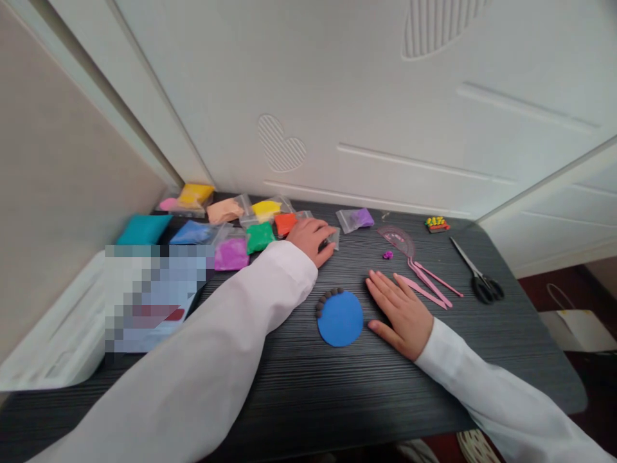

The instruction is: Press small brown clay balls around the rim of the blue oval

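A flat blue clay disc [340,319] lies on the dark table [337,399], with several small dark clay balls [326,298] along its upper left rim. My right hand [402,312] rests flat and open on the table just right of the disc. My left hand [312,238] reaches further back and is closed on a small clear plastic bag [333,238] with dark content, next to the row of clay bags.
Bags of coloured clay [231,228] crowd the back left. A purple bag [357,219], a tiny purple piece [387,254], pink modelling tools [424,276], a pink protractor [398,238], scissors [479,276] and a small red object [436,224] lie right. A white door [385,96] stands behind.
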